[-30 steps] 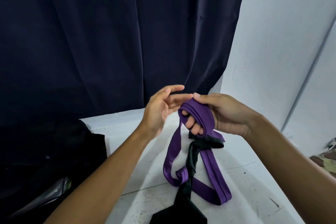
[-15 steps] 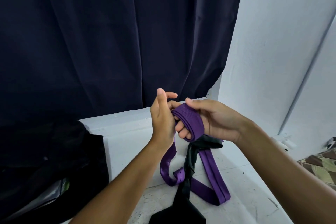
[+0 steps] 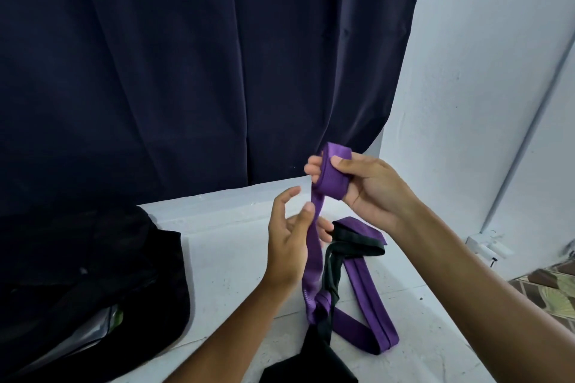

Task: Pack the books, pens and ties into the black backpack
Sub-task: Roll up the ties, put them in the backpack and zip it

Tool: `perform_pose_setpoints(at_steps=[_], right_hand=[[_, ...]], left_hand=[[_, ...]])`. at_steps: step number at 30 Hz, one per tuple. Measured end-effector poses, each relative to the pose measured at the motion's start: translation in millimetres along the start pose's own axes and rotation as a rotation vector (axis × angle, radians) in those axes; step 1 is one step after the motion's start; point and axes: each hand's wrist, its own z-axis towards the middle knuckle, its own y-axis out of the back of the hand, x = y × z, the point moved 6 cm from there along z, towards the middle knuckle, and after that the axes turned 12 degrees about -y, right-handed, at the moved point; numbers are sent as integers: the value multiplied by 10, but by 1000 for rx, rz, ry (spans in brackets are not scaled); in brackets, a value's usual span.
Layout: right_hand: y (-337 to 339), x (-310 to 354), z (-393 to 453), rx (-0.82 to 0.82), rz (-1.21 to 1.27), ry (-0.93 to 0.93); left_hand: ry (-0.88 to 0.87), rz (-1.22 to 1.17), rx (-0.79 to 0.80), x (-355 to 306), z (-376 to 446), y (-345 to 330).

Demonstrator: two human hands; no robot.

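A purple tie [image 3: 361, 295] lies partly on the white table [image 3: 224, 246], its upper end wound around the fingers of my right hand [image 3: 364, 190], which grips the roll with the thumb on top. My left hand [image 3: 291, 239] pinches the hanging strip of the same tie just below the roll. A black tie [image 3: 333, 270] crosses the purple one on the table and runs down to the bottom edge. The black backpack [image 3: 93, 283] lies open at the left, with something shiny grey and green showing inside.
A dark blue curtain [image 3: 202, 65] hangs behind the table. A white wall [image 3: 482, 71] stands at the right, with a white fitting low on it. Patterned floor shows at the far right edge.
My right hand has risen with the tie roll. My left hand has dropped from beside the roll to pinch the hanging strip lower down.
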Motion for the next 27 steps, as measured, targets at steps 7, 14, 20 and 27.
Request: perform_pose_setpoints(at_steps=[7,14,20,27], right_hand=[[228,90,116,-186,22,134],[515,352,18,-354,160,304],[452,480,-84,-301,95,276],[13,373,-81,-84,103,150]], left_hand=[[274,-143,-73,139,-145,6],[547,10,407,252,-255,264],[817,133,587,359,135,982],[56,441,245,13,694,540]])
